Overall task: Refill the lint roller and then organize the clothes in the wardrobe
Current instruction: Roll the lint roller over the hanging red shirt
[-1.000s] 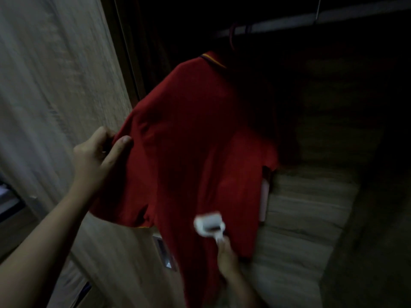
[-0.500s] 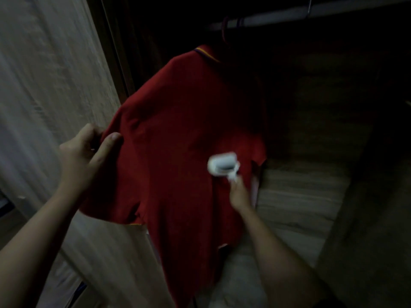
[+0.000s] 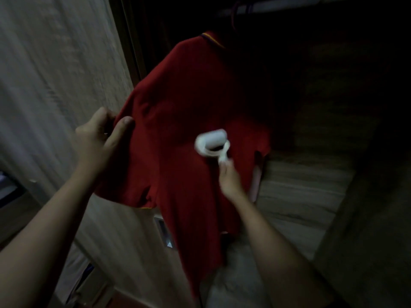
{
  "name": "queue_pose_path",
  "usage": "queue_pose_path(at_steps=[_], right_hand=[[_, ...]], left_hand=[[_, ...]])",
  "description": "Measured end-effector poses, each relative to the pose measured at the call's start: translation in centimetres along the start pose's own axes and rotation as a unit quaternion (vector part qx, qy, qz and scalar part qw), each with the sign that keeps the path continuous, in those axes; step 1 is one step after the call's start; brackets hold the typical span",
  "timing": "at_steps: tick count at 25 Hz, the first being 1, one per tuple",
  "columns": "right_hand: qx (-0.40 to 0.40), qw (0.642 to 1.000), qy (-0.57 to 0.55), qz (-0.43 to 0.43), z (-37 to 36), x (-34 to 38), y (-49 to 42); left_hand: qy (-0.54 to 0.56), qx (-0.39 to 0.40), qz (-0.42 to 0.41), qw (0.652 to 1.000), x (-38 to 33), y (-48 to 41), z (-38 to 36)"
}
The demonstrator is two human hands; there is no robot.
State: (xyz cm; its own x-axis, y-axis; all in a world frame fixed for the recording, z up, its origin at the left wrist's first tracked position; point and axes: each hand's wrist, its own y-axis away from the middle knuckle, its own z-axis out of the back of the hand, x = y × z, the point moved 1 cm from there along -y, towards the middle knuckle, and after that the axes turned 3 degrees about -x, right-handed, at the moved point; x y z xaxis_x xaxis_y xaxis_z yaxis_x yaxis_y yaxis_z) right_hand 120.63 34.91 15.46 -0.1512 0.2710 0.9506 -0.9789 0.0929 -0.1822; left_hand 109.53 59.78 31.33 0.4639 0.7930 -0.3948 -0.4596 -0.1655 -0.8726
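A red polo shirt (image 3: 178,112) hangs on a hanger from the wardrobe rail (image 3: 278,7) in the dim wardrobe. My left hand (image 3: 100,138) pinches the shirt's left sleeve edge and holds it stretched out to the left. My right hand (image 3: 229,176) grips the handle of a white lint roller (image 3: 211,143), whose roll rests against the middle of the shirt's front. The shirt's right side fades into shadow.
A wood-grain wardrobe door (image 3: 55,74) stands open at the left, close to my left hand. Wood-grain panels (image 3: 300,192) form the wardrobe's back and floor. A dark side wall (image 3: 367,218) closes in at the right. A small metal fitting (image 3: 164,234) shows below the shirt.
My right hand has run the lint roller upward over the shirt, from near the hem to mid-chest. My left hand has kept its hold on the sleeve.
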Motion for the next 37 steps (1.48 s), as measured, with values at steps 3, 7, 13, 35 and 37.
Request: queue_pose_path(at_steps=[3,7,13,35,37], right_hand=[[0.053,0.997,-0.007,-0.055,-3.3,-6.3,8.1],[0.052,0.997,0.053,-0.027,-3.0,-6.8,9.6],[0.007,0.994,0.009,0.105,-1.2,1.4,5.2],[0.027,0.999,0.040,0.011,-5.8,-10.2,15.6],[0.037,0.999,0.008,0.036,-5.1,-6.4,13.8]], left_hand=[[-0.004,0.007,-0.008,1.000,-0.3,0.0,0.1],[0.006,0.009,-0.013,1.000,-0.3,0.0,0.0],[0.000,0.014,-0.004,1.000,-0.7,0.1,0.2],[-0.011,0.027,-0.020,0.999,-0.4,-0.2,0.4],[-0.020,0.032,-0.016,0.999,-0.6,-0.2,0.5]])
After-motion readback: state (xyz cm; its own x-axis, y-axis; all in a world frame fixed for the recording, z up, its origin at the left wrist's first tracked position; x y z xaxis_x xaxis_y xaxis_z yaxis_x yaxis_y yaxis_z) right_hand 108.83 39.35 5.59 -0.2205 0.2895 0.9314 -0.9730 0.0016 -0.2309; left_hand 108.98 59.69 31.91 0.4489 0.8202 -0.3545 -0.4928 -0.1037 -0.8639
